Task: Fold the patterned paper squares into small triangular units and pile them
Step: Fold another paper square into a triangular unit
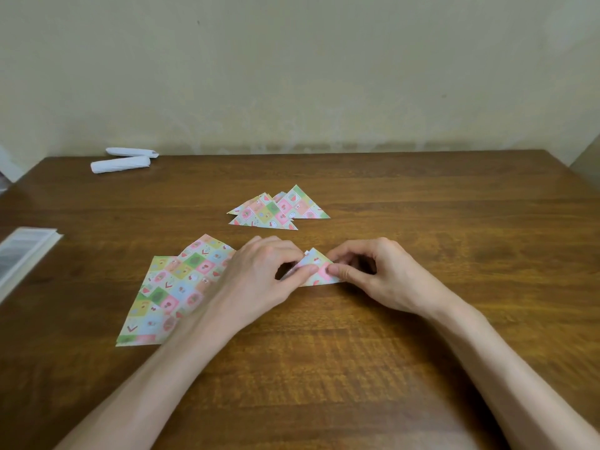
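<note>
**Hands grip a small paper triangle at table centre**

Left hand (pixel 259 274) and right hand (pixel 380 274) meet in the middle of the table (pixel 454 222), and both are pinching one small triangle (pixel 316 266) of patterned paper. The left thumb lies across the triangle's left half, with the fingers curled over its upper edge. The right thumb presses down on the pink patch on the right half, and the right fingers curl in behind it. The triangle's point aims at 12 o'clock and its long edge lies on the wood toward 6. A sliver of white shows near the tip, where the layers don't quite line up.

At 12 o'clock from the hands, well apart from them, sits the pile of folded triangles (pixel 279 211). They overlap in a loose fan with their points toward 12, and I can't tell how many there are.

At 9 o'clock from the left hand, the stack of patterned squares (pixel 172 287) lies flat and slightly fanned, with its right side running under the left wrist and forearm.

Far out at 10 o'clock, near the table's back edge, two white paper rolls (pixel 123 164) lie just beside each other. At the 9 o'clock edge, a pale flat pad (pixel 22 254) is blurred and partly out of frame.
</note>
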The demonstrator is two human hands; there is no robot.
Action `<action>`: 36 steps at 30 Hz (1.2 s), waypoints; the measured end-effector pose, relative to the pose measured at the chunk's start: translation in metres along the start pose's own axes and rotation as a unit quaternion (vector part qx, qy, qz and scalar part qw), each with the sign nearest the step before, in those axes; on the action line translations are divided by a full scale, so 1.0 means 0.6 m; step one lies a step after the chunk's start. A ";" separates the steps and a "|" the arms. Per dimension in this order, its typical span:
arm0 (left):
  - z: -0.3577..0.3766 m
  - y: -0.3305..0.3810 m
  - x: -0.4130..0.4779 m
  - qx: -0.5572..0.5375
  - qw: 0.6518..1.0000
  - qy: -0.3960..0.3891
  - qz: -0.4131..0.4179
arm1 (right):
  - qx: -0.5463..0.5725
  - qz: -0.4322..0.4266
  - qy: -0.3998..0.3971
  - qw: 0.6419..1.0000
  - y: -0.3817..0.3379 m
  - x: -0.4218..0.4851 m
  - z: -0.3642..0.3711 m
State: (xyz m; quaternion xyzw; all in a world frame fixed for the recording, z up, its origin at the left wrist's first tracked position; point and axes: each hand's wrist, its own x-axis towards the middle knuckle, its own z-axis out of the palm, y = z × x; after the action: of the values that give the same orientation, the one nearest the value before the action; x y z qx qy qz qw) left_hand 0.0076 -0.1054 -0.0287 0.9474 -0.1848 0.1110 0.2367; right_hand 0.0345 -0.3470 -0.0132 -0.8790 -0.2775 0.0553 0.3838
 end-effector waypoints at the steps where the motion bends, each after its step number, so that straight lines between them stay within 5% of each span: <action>1: 0.002 0.001 0.000 -0.004 1.000 0.008 -0.003 | 0.002 0.004 0.014 1.000 0.000 0.000 0.002; 20: 0.002 -0.004 -0.002 -0.072 0.996 -0.017 -0.056 | -0.118 0.036 0.119 0.985 -0.003 0.003 0.050; 36: 0.005 -0.014 -0.002 -0.081 0.996 -0.017 -0.032 | -0.139 0.022 0.107 0.984 0.000 0.002 0.054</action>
State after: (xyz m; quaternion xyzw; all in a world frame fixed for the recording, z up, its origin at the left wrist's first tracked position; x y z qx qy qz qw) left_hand 0.0100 -0.0996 -0.0349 0.9324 -0.1666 0.0724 0.3125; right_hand 0.0255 -0.3256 -0.0356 -0.9304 -0.2209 -0.0700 0.2840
